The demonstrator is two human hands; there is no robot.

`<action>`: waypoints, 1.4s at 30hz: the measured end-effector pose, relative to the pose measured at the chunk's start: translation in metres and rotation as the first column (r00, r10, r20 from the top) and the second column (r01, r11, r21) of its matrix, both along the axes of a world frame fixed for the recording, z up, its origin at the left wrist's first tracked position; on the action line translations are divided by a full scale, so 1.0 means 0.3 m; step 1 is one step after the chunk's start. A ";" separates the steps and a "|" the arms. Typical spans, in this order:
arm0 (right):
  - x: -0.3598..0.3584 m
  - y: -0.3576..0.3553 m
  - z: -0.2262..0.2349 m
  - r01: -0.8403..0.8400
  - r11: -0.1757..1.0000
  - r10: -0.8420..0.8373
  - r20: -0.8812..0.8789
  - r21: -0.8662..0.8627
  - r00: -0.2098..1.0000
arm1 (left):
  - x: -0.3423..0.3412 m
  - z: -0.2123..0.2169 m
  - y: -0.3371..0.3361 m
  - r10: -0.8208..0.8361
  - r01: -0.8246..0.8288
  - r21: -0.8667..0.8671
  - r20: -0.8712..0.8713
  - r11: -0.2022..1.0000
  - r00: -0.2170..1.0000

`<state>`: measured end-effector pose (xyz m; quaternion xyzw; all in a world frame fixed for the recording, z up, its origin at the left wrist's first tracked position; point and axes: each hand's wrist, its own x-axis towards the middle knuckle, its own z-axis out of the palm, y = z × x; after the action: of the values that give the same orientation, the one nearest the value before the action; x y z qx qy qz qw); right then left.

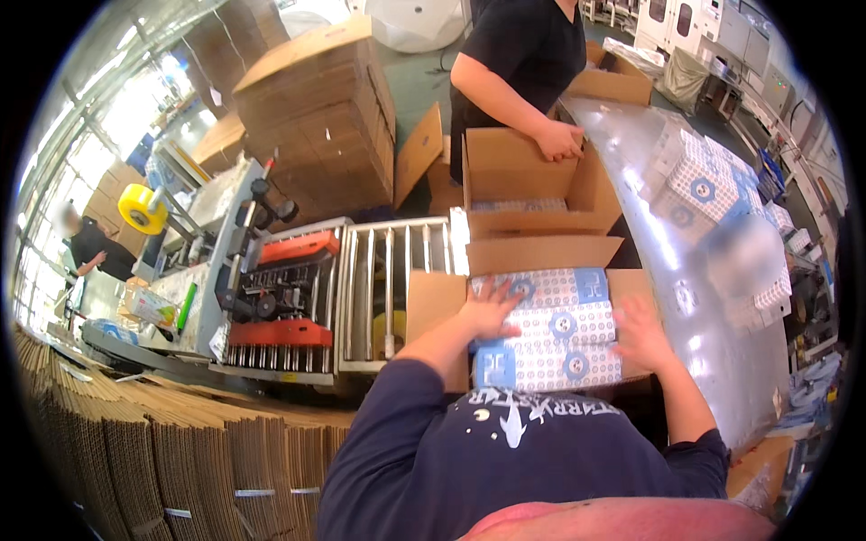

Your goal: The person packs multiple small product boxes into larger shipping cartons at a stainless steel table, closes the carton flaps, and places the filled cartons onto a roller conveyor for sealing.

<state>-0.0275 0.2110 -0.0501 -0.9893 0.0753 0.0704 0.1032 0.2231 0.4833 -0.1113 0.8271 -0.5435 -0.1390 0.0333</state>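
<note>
An open cardboard carton (545,255) stands right in front of me with its flaps folded outward. Inside lie several white and blue patterned packs (577,326), filling it near the top. My left hand (488,312) rests with spread fingers on the packs at the carton's left side. On the opposite side, my right hand (639,332) is open, fingers apart, between the packs' right ends and the right flap. Neither hand grips anything.
Beyond my carton is a second open carton (510,162), touched by a co-worker's hand (559,142). A metal table (672,261) on the right bears more wrapped packs (717,176). Left are a roller conveyor (390,252), a taping machine (284,288) and stacked flat cardboard (189,460).
</note>
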 end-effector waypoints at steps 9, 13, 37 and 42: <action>-0.002 -0.301 -0.186 0.437 0.884 -0.441 -0.017 0.164 0.897 | 0.040 0.055 0.480 0.291 -0.767 0.073 -0.944 0.637 0.152; 0.043 -0.440 -0.204 0.547 0.613 -0.685 0.039 0.570 0.728 | -0.139 0.127 0.103 0.149 -0.129 0.078 -0.404 0.989 0.902; 0.375 -0.073 -0.286 0.167 0.945 -0.263 0.352 0.281 0.898 | -0.083 -0.417 0.195 0.369 -0.845 -0.375 -0.776 0.382 0.511; 0.454 0.005 -0.399 0.309 0.211 -0.633 -0.112 0.927 0.766 | 0.181 -0.304 0.140 0.130 -0.911 -0.161 -0.966 0.379 0.225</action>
<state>0.1088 0.2124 -0.1697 -0.6864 0.3087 -0.0830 0.6532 0.2774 0.5254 -0.2024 0.6852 -0.0846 -0.2662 0.6727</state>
